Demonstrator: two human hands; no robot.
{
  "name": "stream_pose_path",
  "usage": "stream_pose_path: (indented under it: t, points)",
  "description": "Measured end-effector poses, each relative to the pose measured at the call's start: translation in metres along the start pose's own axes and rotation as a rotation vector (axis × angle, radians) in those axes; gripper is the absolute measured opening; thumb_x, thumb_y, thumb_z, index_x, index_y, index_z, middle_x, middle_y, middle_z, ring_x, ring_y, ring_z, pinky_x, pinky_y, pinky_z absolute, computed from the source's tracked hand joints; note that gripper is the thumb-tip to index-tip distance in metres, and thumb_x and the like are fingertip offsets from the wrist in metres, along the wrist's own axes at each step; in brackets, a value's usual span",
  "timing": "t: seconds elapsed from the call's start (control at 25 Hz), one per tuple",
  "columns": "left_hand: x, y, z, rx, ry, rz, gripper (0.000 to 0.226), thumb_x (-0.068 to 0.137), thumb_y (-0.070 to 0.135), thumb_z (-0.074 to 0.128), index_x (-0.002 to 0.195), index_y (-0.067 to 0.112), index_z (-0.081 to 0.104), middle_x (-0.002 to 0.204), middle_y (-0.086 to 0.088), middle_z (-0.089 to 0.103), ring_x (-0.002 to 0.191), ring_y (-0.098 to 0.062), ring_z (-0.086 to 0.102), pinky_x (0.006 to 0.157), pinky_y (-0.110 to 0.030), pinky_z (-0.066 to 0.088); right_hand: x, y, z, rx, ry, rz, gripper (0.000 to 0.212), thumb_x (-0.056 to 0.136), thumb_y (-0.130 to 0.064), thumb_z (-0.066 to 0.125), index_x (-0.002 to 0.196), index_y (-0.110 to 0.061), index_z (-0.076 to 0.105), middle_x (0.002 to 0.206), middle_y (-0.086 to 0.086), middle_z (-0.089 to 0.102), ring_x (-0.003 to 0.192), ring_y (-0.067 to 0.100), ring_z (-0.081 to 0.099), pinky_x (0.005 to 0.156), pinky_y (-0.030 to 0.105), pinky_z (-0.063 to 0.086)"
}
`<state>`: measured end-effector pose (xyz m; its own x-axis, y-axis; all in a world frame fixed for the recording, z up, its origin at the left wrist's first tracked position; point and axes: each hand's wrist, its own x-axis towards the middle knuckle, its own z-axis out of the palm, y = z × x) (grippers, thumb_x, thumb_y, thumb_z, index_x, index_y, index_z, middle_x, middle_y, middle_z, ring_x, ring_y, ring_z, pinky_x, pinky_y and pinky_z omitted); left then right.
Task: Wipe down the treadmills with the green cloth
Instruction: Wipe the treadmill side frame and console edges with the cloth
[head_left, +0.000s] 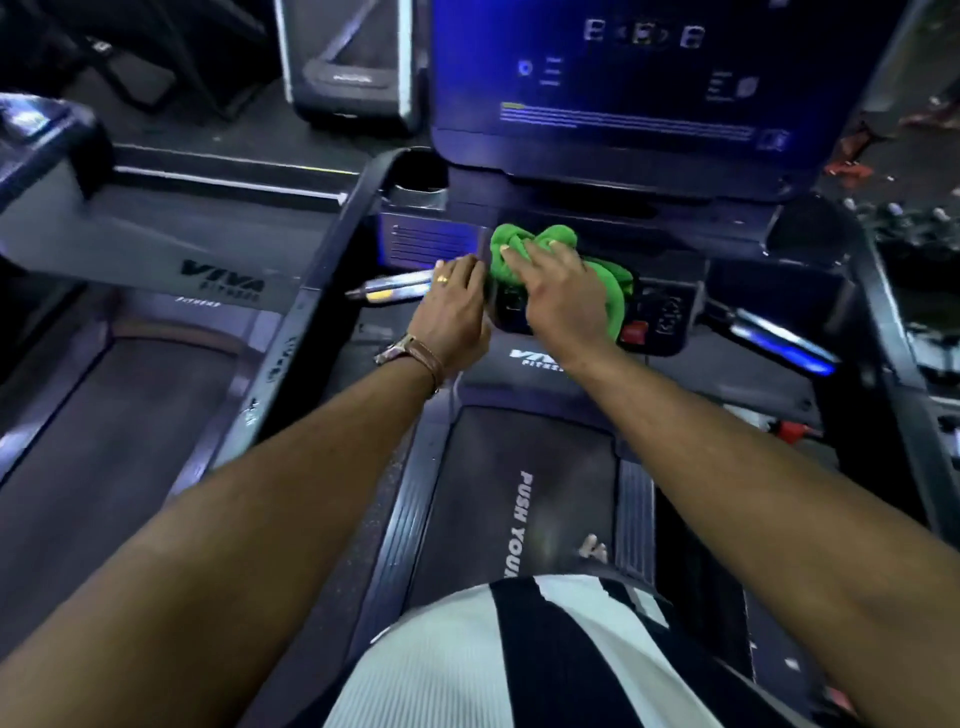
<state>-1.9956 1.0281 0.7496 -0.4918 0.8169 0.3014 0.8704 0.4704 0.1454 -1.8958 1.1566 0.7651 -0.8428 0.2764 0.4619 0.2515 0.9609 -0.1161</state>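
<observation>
I stand on a dark treadmill whose belt reads "PUSH YOUR". Its control console sits below a large dark screen. A bunched green cloth lies on the console. My right hand presses down on the cloth with fingers spread over it. Just to its left, my left hand rests on the console's left edge with fingers fairly straight; it wears a ring and a wrist strap.
A silver handle sticks out left of the console and another handle on the right. A cup holder sits at the console's upper left. A second treadmill stands to the left. Side rails flank the belt.
</observation>
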Motion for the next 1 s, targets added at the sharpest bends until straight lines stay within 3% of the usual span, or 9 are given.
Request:
stream_pose_path:
  t: [0.04,0.16,0.28,0.4,0.52,0.6,0.68,0.88,1.0]
  points:
    - [-0.011,-0.014,0.000,0.021,-0.026,-0.051,0.051,0.064,0.016,0.056,0.112,-0.002,0.052,0.112,-0.021,0.053,0.100,-0.040,0.049,0.096,-0.050,0.039,0.013,-0.010,0.012,-0.040,-0.031,-0.071,0.050,0.088,-0.020,0.032,0.127,-0.021,0.063,0.128,0.009,0.064,0.114,0.038,0.059,0.085,0.046,0.051]
    - [-0.039,-0.057,0.006,0.100,-0.141,-0.212,0.056,0.063,0.018,0.066,0.113,-0.002,0.054,0.113,-0.023,0.054,0.105,-0.041,0.051,0.095,-0.050,0.041,0.046,-0.043,0.050,-0.154,-0.361,-0.301,0.048,0.096,-0.020,0.038,0.143,-0.022,0.046,0.145,0.007,0.049,0.133,0.033,0.044,0.102,0.051,0.038]
    - [-0.058,-0.091,0.010,0.122,-0.217,-0.403,0.066,0.066,0.021,0.068,0.125,0.001,0.046,0.128,-0.021,0.048,0.117,-0.039,0.046,0.107,-0.051,0.034,0.060,-0.053,0.093,-0.233,-0.547,-0.319,0.064,0.099,-0.043,0.041,0.154,-0.018,0.021,0.158,0.006,0.028,0.145,0.030,0.025,0.116,0.052,0.018]
    - [-0.061,-0.108,0.014,0.064,-0.191,-0.459,0.058,0.069,0.015,0.064,0.123,0.000,0.048,0.128,-0.021,0.048,0.115,-0.038,0.046,0.106,-0.045,0.035,0.075,-0.066,0.122,-0.233,-0.524,-0.342,0.063,0.099,-0.042,0.043,0.154,-0.020,0.020,0.157,0.006,0.031,0.141,0.031,0.032,0.115,0.049,0.021]
    - [-0.055,-0.111,0.023,-0.008,-0.166,-0.488,0.064,0.071,0.011,0.059,0.132,-0.002,0.043,0.137,-0.022,0.043,0.123,-0.037,0.042,0.110,-0.041,0.034,0.097,-0.071,0.124,-0.169,-0.517,-0.534,0.058,0.098,-0.021,0.042,0.153,-0.021,0.025,0.156,0.009,0.033,0.133,0.032,0.042,0.105,0.043,0.035]
    - [-0.051,-0.112,0.030,-0.018,-0.163,-0.496,0.067,0.073,0.011,0.059,0.136,-0.005,0.039,0.141,-0.023,0.040,0.129,-0.037,0.038,0.112,-0.038,0.030,0.104,-0.046,0.117,-0.134,-0.584,-0.714,0.056,0.097,-0.013,0.040,0.151,-0.022,0.031,0.159,0.009,0.025,0.138,0.034,0.038,0.107,0.041,0.035]
    - [-0.046,-0.114,0.037,-0.011,-0.155,-0.506,0.066,0.074,0.011,0.059,0.135,-0.007,0.040,0.142,-0.025,0.039,0.129,-0.039,0.038,0.112,-0.039,0.030,0.109,-0.026,0.114,-0.170,-0.629,-0.788,0.053,0.099,-0.014,0.039,0.151,-0.022,0.034,0.161,0.010,0.019,0.141,0.036,0.032,0.111,0.042,0.033]
    - [-0.039,-0.122,0.046,0.081,-0.029,-0.525,0.051,0.070,0.009,0.057,0.119,-0.008,0.056,0.126,-0.026,0.053,0.116,-0.042,0.049,0.107,-0.043,0.037,0.106,-0.087,0.133,-0.238,-0.602,-0.759,0.053,0.102,-0.028,0.034,0.152,-0.012,0.026,0.160,0.020,0.015,0.139,0.048,0.028,0.110,0.053,0.029]
    - [-0.042,-0.133,0.039,0.155,-0.021,-0.538,0.047,0.071,0.011,0.051,0.116,0.001,0.060,0.127,-0.020,0.052,0.116,-0.038,0.047,0.101,-0.043,0.040,0.112,-0.055,0.123,-0.190,-0.605,-0.891,0.049,0.100,-0.018,0.034,0.149,-0.014,0.034,0.160,0.019,0.016,0.138,0.046,0.032,0.107,0.051,0.036]
